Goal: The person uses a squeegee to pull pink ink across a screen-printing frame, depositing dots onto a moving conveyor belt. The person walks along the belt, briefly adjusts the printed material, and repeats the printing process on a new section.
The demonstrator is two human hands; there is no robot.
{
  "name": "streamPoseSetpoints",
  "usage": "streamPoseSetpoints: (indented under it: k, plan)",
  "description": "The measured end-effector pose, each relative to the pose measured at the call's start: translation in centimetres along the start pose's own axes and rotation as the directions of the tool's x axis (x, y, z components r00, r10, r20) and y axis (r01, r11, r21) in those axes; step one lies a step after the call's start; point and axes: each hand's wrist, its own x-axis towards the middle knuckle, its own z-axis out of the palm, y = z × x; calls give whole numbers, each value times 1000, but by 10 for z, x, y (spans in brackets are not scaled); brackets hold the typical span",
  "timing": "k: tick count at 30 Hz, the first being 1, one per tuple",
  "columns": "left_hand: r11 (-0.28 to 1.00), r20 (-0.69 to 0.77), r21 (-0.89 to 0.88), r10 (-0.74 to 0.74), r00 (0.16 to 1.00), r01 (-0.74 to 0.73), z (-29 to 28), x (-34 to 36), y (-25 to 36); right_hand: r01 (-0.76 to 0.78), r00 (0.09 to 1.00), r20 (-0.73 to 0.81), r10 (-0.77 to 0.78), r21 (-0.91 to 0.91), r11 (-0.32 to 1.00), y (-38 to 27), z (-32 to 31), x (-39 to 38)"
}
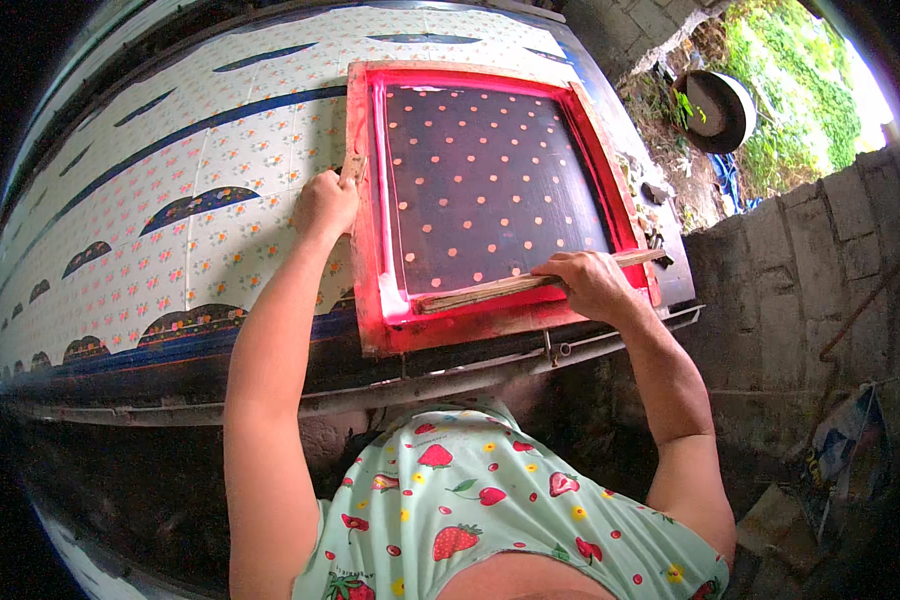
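Observation:
A wooden screen-printing frame [366,270], stained red, lies on the printed cloth at the right end of a long table. Its dark mesh [500,170] carries rows of small pale dots, and red ink lines the inner edges. My left hand [327,204] is closed around a short wooden handle [353,166] on the frame's left side. A long wooden squeegee [485,293] lies across the near end of the mesh, its right end reaching over the frame's edge. My right hand [588,282] grips it from above near the right side; its blade is hidden.
White cloth [240,140] with small orange flowers covers the table, with dark scalloped patches. A metal pipe [450,372] runs along the near edge. At right stand a block wall [780,270], a round basin [718,112] outside and a bag [845,455].

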Motion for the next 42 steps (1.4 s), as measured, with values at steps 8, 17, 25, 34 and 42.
streamPoseSetpoints:
  k: [8,17,25,34,42]
  plan:
    - [998,-90,27,-58,994,61,29,21,4,360,917,-176,-359,-27,933,63,-8,86]
    - [989,-153,78,-110,982,123,22,15,7,757,630,-132,-765,-117,643,84,-27,257]
    - [976,-172,149,-132,976,159,17,16,19,921,322,-133,-937,-184,343,48,-17,369]
    - [989,-212,67,-118,970,135,18,18,17,943,307,-179,-935,-72,323,32,0,396]
    - [992,-202,70,-91,975,107,14,18,13,887,462,-59,-885,25,461,85,-17,354]
